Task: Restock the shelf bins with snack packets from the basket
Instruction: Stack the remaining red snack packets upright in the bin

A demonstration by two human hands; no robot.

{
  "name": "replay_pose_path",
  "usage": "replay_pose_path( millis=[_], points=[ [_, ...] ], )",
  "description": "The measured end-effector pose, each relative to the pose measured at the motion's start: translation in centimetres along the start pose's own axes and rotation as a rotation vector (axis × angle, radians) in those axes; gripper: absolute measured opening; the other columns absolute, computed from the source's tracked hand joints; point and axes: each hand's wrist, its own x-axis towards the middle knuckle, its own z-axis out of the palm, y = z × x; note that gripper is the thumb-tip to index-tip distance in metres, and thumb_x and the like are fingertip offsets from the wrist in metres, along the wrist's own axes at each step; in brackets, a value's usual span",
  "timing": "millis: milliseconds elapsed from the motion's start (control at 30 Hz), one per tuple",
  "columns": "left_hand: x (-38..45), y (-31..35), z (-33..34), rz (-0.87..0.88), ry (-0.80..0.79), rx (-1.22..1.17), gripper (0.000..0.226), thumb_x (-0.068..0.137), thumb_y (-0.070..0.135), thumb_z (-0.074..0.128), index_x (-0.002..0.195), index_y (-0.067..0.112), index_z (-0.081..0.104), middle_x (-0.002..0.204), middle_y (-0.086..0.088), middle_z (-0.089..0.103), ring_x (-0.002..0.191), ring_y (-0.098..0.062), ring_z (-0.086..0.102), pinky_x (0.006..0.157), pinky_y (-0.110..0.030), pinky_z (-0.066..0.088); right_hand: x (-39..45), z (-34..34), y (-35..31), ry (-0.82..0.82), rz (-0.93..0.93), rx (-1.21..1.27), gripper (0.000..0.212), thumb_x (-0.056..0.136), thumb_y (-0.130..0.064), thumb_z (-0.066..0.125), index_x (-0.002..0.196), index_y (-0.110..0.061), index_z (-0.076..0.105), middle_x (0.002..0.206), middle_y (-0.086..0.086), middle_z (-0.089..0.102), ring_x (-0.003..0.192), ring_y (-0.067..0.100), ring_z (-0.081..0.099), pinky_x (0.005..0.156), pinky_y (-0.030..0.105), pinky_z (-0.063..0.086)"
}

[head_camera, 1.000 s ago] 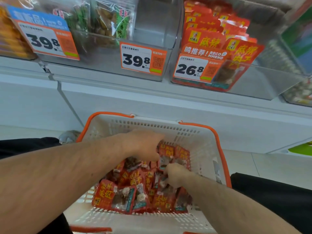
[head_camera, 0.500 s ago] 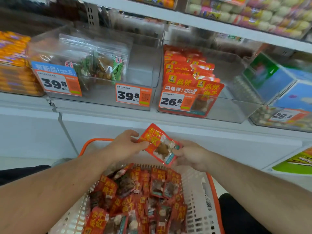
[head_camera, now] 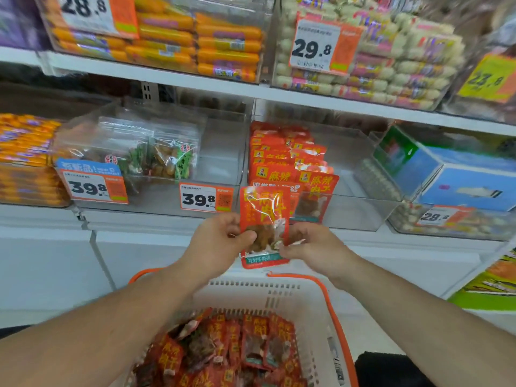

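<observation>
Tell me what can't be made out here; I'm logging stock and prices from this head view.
- Price tag of the red-packet bin: hidden behind the held red packet.
- How many packets the basket holds: cut off by the bottom edge, partly behind the left arm.
- Packets pinched between left hand and right hand: one or more, unclear.
- Small print on the 39.8 tag: too small and blurred.

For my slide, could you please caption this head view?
Both hands hold a red packet upright before the matching bin, above the basket.
</observation>
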Motion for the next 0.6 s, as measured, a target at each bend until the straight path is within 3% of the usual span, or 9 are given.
replay_pose_path(
  millis=[133,200,300,367,433,500,600],
  points=[
    [1.9,2.9,0.6,0.182,-0.002,0.108,0.017,0.086,0.014,0.072,0.086,0.03,0.068,0.065,0.012,0.067,0.072,-0.011,0.068,0.075,-0.037,0.057,0.3,-3.2,-3.0,0.088,-0.209,0.155,0.014,0.086,-0.008,0.072,0.086,-0.022,0.069,0.075,-0.011,0.07,0.063,-0.004,0.061,0.055,0.01,0.044],
    [3.0,4.4,1.6,0.267,0.021,0.172,0.01,0.086,0.019,0.072,0.087,0.028,0.066,0.071,0.01,0.067,0.075,-0.012,0.067,0.074,-0.034,0.056,0.6,-4.4,-3.7,0.12,-0.251,0.19,0.015,0.09,-0.005,0.067,0.086,-0.019,0.068,0.071,-0.01,0.07,0.063,0.001,0.064,0.056,0.017,0.048],
    [4.0,6.3,2.6,0.391,0.148,0.235,0.015,0.086,0.028,0.073,0.094,0.032,0.06,0.09,0.016,0.062,0.084,0.0,0.06,0.077,-0.016,0.048,1.1,-7.1,-4.4,0.311,-0.36,0.153,0.016,0.09,-0.005,0.066,0.079,-0.016,0.069,0.065,-0.005,0.069,0.059,0.01,0.061,0.062,0.031,0.053],
    [5.0,6.3,3.1,0.503,0.332,0.36,0.049,0.079,0.034,0.078,0.123,0.021,0.059,0.122,0.004,0.055,0.111,-0.011,0.054,0.098,-0.027,0.043,1.2,-9.3,-5.0,0.486,-0.429,0.167,0.02,0.09,-0.006,0.067,0.076,-0.019,0.068,0.06,-0.009,0.068,0.054,0.005,0.058,0.061,0.022,0.052],
    [6.1,5.5,3.4,0.409,0.456,0.494,0.087,0.071,0.045,0.082,0.142,0.014,0.042,0.147,-0.011,0.034,0.136,-0.027,0.033,0.111,-0.043,0.028,1.4,-11.0,-5.2,0.579,-0.47,0.195,0.021,0.091,-0.006,0.066,0.075,-0.02,0.068,0.057,-0.011,0.066,0.052,0.004,0.056,0.058,0.018,0.051],
    [7.0,4.5,3.7,0.24,0.465,0.557,0.109,0.067,0.053,0.082,0.15,0.011,0.025,0.156,-0.016,0.017,0.143,-0.033,0.018,0.114,-0.048,0.017,1.9,-11.8,-4.6,0.598,-0.456,0.169,0.021,0.092,-0.009,0.065,0.075,-0.021,0.068,0.056,-0.01,0.065,0.055,0.006,0.056,0.059,0.018,0.051],
    [7.9,2.7,4.3,0.232,0.46,0.688,0.12,0.064,0.062,0.08,0.151,0.008,0.018,0.154,-0.014,0.026,0.14,-0.031,0.029,0.113,-0.048,0.017,3.1,-11.8,-3.3,0.578,-0.407,0.108,0.021,0.092,-0.012,0.067,0.075,-0.025,0.068,0.057,-0.01,0.064,0.059,0.01,0.057,0.064,0.025,0.051]
  ],
)
